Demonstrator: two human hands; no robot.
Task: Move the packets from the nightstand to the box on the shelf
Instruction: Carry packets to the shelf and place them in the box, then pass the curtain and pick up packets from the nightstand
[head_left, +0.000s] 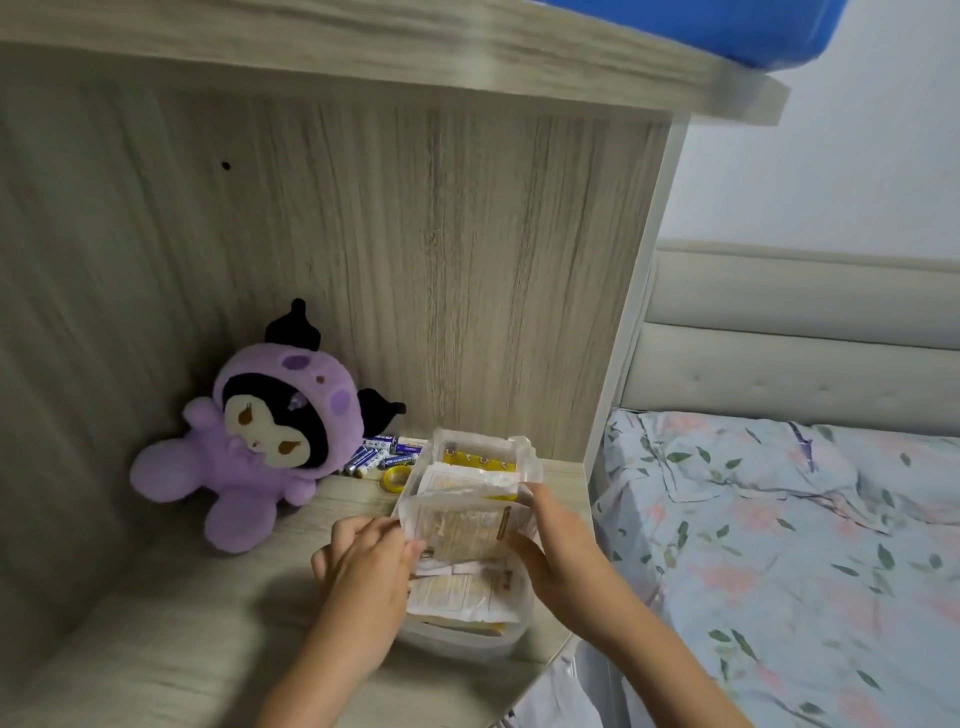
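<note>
Packets (464, 527) pinched at both ends, left hand (363, 564) and right hand (558, 551) gripping the stack just above the clear box (470, 631). Probably mid-placement; next, lowering and release, keeping the stack level. Farther back, batteries (382, 453), purple plush (260, 441).

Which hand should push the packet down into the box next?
Probably the right hand. It grips the packet along its right edge, with fingers over the top, directly above the clear box. The left hand only pinches the packet's left edge, off to the box's side.
</note>
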